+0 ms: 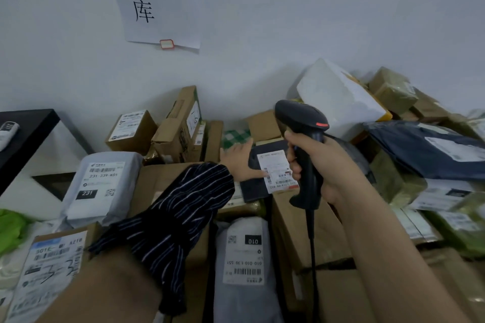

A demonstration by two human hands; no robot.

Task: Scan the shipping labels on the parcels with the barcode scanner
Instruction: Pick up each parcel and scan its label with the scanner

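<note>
Scanner [301,118] stands upright in right grip [333,165], fingers curled round handle; left grip [238,162] lies flat on dark parcel [252,189], thumb touching label [277,170].

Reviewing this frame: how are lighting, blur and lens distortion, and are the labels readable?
Head view: flat, dim, bluish light, no glare; the wide-angle lens bends and stretches the edges; the parcels at the right edge are smeared by blur; the label touched by the left hand, beside the scanner, is soft, its small print unreadable; the grey bag shows a legible 231.
</note>
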